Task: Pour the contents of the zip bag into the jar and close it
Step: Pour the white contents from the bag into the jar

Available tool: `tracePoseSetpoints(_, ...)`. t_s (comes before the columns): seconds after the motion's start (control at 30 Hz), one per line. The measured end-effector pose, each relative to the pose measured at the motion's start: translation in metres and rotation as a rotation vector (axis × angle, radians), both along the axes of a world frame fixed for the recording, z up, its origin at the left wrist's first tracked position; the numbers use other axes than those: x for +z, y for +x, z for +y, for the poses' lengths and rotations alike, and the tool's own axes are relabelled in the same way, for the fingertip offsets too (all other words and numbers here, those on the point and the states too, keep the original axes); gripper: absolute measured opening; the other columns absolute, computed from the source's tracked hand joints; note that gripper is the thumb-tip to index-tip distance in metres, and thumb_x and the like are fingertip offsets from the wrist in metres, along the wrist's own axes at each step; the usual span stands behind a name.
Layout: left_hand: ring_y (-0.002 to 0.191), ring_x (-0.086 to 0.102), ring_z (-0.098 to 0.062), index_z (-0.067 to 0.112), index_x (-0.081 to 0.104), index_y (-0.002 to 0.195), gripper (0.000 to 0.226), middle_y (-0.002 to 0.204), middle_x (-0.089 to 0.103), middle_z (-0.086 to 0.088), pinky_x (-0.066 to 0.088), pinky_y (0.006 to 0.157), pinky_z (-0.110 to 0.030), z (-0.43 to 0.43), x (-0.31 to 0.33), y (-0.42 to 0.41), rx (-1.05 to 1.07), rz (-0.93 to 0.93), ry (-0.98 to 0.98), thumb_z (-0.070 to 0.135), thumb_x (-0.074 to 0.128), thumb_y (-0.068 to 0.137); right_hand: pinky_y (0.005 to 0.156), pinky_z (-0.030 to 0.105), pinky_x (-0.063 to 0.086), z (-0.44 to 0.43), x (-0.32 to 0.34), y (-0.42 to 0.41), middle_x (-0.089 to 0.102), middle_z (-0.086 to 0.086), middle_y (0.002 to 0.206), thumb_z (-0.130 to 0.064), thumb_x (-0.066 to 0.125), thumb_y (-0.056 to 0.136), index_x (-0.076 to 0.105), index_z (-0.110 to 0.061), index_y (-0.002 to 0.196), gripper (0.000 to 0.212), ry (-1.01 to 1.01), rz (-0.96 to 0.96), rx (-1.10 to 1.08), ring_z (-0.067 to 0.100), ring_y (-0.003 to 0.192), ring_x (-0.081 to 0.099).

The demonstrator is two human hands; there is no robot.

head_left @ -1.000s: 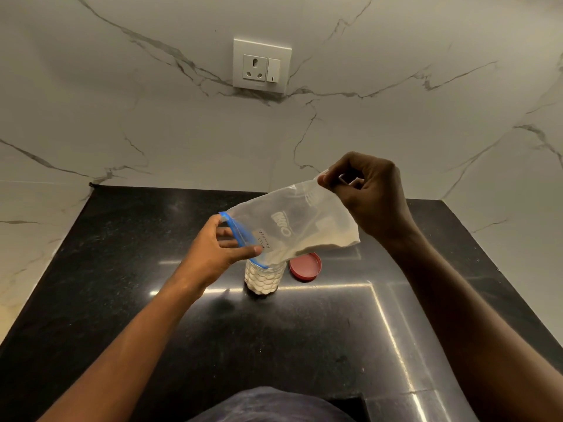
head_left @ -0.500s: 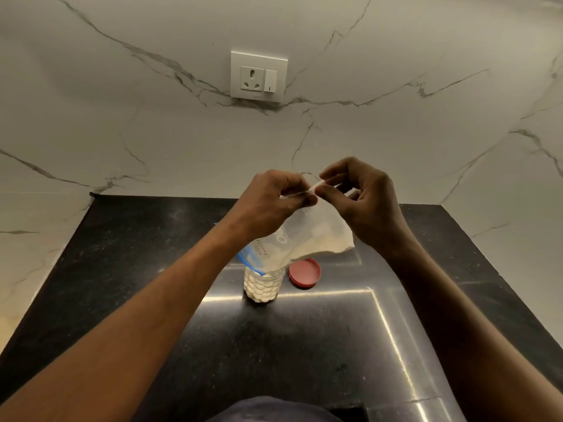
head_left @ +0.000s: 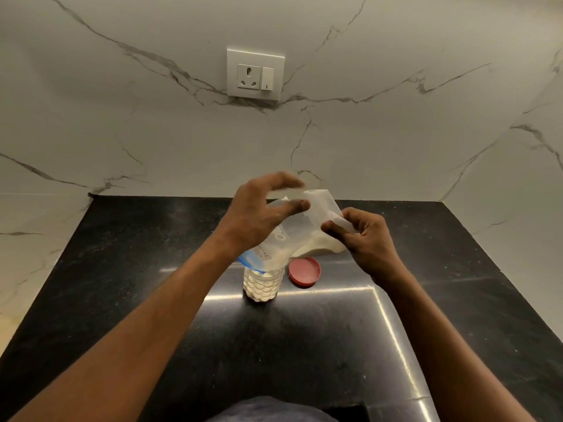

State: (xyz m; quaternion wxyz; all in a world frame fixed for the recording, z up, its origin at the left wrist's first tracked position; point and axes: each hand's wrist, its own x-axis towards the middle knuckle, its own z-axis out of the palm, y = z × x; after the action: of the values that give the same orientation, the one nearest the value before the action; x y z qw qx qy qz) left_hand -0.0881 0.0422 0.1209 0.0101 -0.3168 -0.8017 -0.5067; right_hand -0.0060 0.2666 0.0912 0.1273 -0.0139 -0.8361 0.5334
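Observation:
A clear zip bag [head_left: 300, 229] with a blue zip edge hangs tilted, its open mouth down over a small clear jar [head_left: 262, 284] on the black counter. The jar is nearly full of a white, grainy content, and more of it lies in the bag's lower right fold. My left hand [head_left: 259, 214] grips the bag's upper corner between thumb and fingers. My right hand [head_left: 362, 236] pinches the bag's right bottom corner. The jar's red lid [head_left: 304, 271] lies flat on the counter just right of the jar.
The black stone counter [head_left: 304, 345] ends at a marble wall behind and on both sides. A white wall socket with a switch [head_left: 255, 74] sits on the back wall. A dark opening [head_left: 344, 412] shows at the counter's near edge.
My left hand left the bag's zip mouth and went up to its top corner. My right hand moved down and right along the bag's bottom edge. The bag stays over the jar.

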Motion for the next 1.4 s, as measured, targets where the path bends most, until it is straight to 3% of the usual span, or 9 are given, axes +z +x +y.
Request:
tracePoseSetpoints(0.07, 0.130, 0.049, -0.003, 0.033, 0.063, 0.135, 0.058, 0.143, 0.057, 0.007, 0.037, 0.100, -0.013, -0.019, -0.017, 0.004, 0.200, 0.006, 0.065, 0.050, 0.083, 0.084, 0.065, 0.031, 0.061, -0.002, 0.001, 0.001, 0.073, 0.011, 0.085, -0.038, 0.075, 0.087, 0.071, -0.012, 0.089, 0.026, -0.016, 0.010, -0.005, 0.028, 0.074, 0.071)
tracePoseSetpoints(0.17, 0.133, 0.045, -0.009, 0.043, 0.052, 0.139, 0.077, 0.147, 0.045, 0.008, 0.038, 0.093, -0.014, -0.047, -0.055, 0.024, 0.481, -0.222, 0.260, 0.062, 0.086, 0.073, 0.068, 0.046, 0.062, -0.001, 0.003, 0.002, 0.072, 0.014, 0.087, -0.041, 0.074, 0.084, 0.069, -0.018, 0.087, 0.024, -0.031, 0.030, -0.020, 0.038, 0.079, 0.070)
tracePoseSetpoints(0.27, 0.120, 0.067, -0.016, 0.031, 0.052, 0.138, 0.088, 0.131, 0.067, -0.001, 0.054, 0.094, -0.028, -0.054, -0.087, 0.040, 0.441, -0.624, 0.434, 0.054, 0.090, 0.062, 0.069, 0.050, 0.063, -0.002, 0.004, 0.001, 0.072, 0.016, 0.091, -0.041, 0.073, 0.085, 0.068, -0.018, 0.090, 0.024, -0.043, 0.048, -0.023, 0.041, 0.082, 0.071)
tracePoseSetpoints(0.33, 0.102, 0.078, -0.015, 0.026, 0.058, 0.128, 0.071, 0.105, 0.081, -0.005, 0.058, 0.097, -0.039, -0.053, -0.102, 0.042, 0.373, -0.713, 0.430, 0.040, 0.091, 0.066, 0.066, 0.041, 0.065, -0.005, 0.004, 0.000, 0.073, 0.010, 0.091, -0.039, 0.072, 0.085, 0.068, -0.020, 0.091, 0.021, -0.060, 0.063, -0.017, 0.034, 0.081, 0.073)
tracePoseSetpoints(0.43, 0.093, 0.080, -0.014, 0.026, 0.066, 0.115, 0.038, 0.092, 0.082, -0.008, 0.062, 0.089, -0.035, -0.050, -0.111, 0.039, 0.334, -0.615, 0.394, 0.017, 0.086, 0.084, 0.064, 0.024, 0.062, -0.010, 0.002, -0.001, 0.073, 0.002, 0.090, -0.031, 0.073, 0.089, 0.069, -0.019, 0.094, 0.014, -0.080, 0.096, -0.016, 0.016, 0.076, 0.073)
tracePoseSetpoints(0.57, 0.099, 0.080, -0.013, 0.027, 0.068, 0.112, 0.036, 0.100, 0.083, 0.001, 0.062, 0.081, -0.021, -0.050, -0.113, 0.035, 0.301, -0.548, 0.451, 0.004, 0.082, 0.087, 0.065, 0.022, 0.059, -0.013, 0.003, -0.004, 0.072, -0.001, 0.088, -0.029, 0.074, 0.090, 0.069, -0.020, 0.092, 0.010, -0.053, 0.107, -0.017, 0.009, 0.074, 0.070)
tracePoseSetpoints(1.0, 0.100, 0.080, -0.014, 0.019, 0.070, 0.113, 0.035, 0.101, 0.084, -0.001, 0.062, 0.081, -0.019, -0.047, -0.113, 0.030, 0.281, -0.573, 0.498, 0.001, 0.082, 0.085, 0.067, 0.045, 0.059, -0.004, 0.007, -0.006, 0.070, 0.017, 0.088, -0.021, 0.075, 0.093, 0.069, -0.003, 0.094, 0.020, 0.015, 0.109, -0.058, 0.036, 0.079, 0.067)
tracePoseSetpoints(1.13, 0.098, 0.080, -0.012, 0.022, 0.069, 0.112, 0.037, 0.100, 0.084, 0.001, 0.063, 0.084, -0.022, -0.048, -0.115, 0.029, 0.284, -0.571, 0.497, 0.001, 0.082, 0.085, 0.069, 0.038, 0.060, -0.006, 0.011, -0.005, 0.071, 0.008, 0.089, -0.030, 0.073, 0.090, 0.069, -0.012, 0.093, 0.019, 0.010, 0.098, -0.025, 0.029, 0.081, 0.069)
tracePoseSetpoints(1.4, 0.095, 0.081, -0.018, 0.021, 0.071, 0.108, 0.034, 0.098, 0.084, -0.004, 0.066, 0.082, -0.031, -0.049, -0.122, 0.025, 0.298, -0.598, 0.537, -0.003, 0.080, 0.085, 0.074, 0.038, 0.063, 0.002, 0.007, -0.007, 0.074, 0.010, 0.096, -0.023, 0.076, 0.093, 0.073, -0.010, 0.100, 0.016, 0.021, 0.003, 0.042, 0.031, 0.088, 0.071)
